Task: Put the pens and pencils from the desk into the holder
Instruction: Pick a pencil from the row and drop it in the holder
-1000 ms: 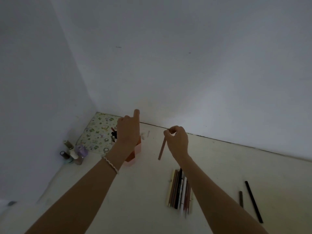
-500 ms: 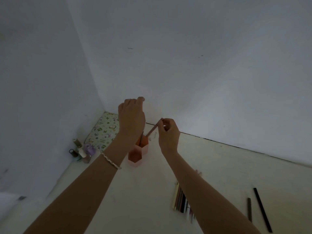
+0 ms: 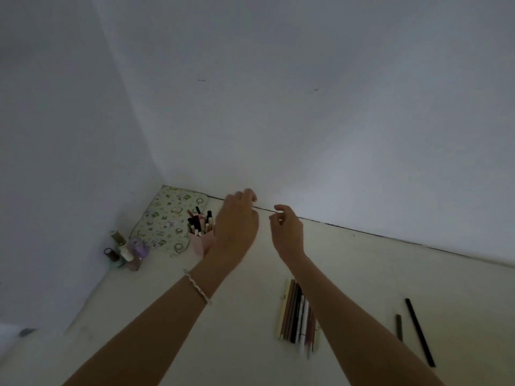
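Head view. Holder, pink, centre-left of frame, partly behind left hand; it is packed with pens. Left hand loosely spread, empty. Right hand just right of it, fingers curled apart, pinching nothing. Pen bundle lies lower centre; two dark pens lower right. Step: between drops. Next move likely calls for the right hand to reach down to the bundle. Versus 0.5 s ago: the pinched pencil is gone from the right hand.
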The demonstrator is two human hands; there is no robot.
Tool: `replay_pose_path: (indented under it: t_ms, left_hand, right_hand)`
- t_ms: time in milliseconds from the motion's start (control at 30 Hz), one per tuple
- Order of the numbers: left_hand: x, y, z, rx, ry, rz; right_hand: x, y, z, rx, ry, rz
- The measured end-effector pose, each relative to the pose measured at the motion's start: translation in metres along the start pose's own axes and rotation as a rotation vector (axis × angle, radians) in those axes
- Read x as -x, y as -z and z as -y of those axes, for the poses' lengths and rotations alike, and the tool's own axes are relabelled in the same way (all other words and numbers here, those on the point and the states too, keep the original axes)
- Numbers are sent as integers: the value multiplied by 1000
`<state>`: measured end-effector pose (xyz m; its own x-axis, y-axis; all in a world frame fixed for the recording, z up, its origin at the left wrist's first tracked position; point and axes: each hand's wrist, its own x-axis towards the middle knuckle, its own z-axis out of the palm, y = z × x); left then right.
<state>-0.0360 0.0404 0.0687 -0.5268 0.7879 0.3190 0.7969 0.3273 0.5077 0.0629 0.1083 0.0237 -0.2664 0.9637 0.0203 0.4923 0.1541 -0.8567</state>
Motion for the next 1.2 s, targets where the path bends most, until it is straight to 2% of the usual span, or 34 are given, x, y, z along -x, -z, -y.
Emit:
replay_pose_path:
  t_ms: [200, 267, 367, 567, 633, 700, 800, 867, 1033, 1100, 1200]
  left_hand:
    - [72, -86, -21, -25, 231, 615]
    - [91, -106, -25, -55, 252, 698]
    - [108, -123, -30, -88, 260, 723]
    - [110, -127, -28, 32, 381, 687]
    - [97, -119, -24, 188, 458, 642]
    - [78, -103, -22, 386, 488, 526]
    - [49, -73, -24, 514, 375, 285]
    - [36, -56, -24, 549, 292, 158]
    - [23, -29, -21, 549, 152, 27]
    - [20, -22, -15, 507, 130, -14]
    - [8, -6, 4, 433, 147, -111]
  right_hand:
    - [0, 46, -32, 34, -66, -49]
    - [3, 56, -43, 35, -82, -47]
    - [8, 68, -56, 32, -107, -54]
    - [17, 77, -77, 66, -128, -30]
    - [19, 76, -81, 131, -143, 31]
    - [20, 72, -84, 255, -182, 136]
    - [25, 60, -86, 446, -270, 325]
    - [33, 50, -85, 596, -283, 388]
    - [52, 28, -84, 915, -132, 435]
    - [55, 19, -82, 915, -118, 429]
    - [48, 11, -68, 643, -207, 360]
